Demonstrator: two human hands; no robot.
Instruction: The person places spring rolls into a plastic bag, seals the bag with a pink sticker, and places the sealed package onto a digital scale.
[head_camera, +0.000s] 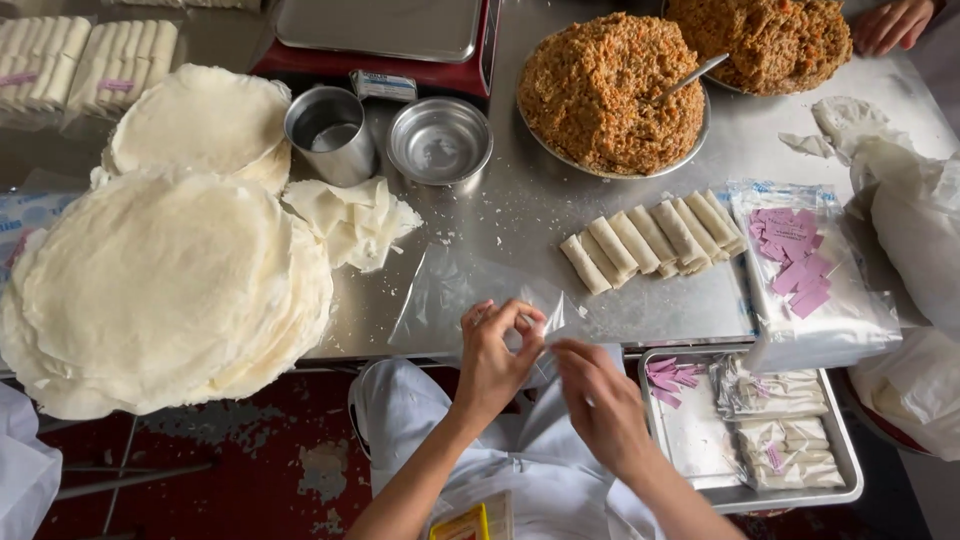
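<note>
We're pinching a clear plastic bag (470, 290) at the near edge of the desk (560, 190), both hands on its mouth. Left hand (492, 362) is closing its grip narrow on the bag's rim, thumb against fingertips; right hand (600, 400) is pinching the opposite lip the same way. The bag is lying flat on the steel, its body stretching away from us toward the middle of the desk.

Judgement on doing it well: we should be rubbing the two film layers apart with the thumbs rather than pulling, since the film looks thin, slick and clingy, and keeping the mouth facing the rolls.

Materials:
- Row of rolled spring rolls (655, 240), pale, matte cylinders, lying side by side just right of the bag, toward the right edge.
- Round wrapper stacks (160, 290), thin, floury, ragged-edged, sitting at the left edge.
- Mounds of shredded orange-brown filling (610, 90) on a metal plate at the far edge, crumbly, a spoon stuck in.
- Steel cup (330, 135) and shallow steel bowl (438, 140), shiny, far of centre.
- Pink paper tags (795, 260) on a stack of clear bags at the right edge.
- Metal tray (850, 480) below the near right corner, holding packed bags.
</note>
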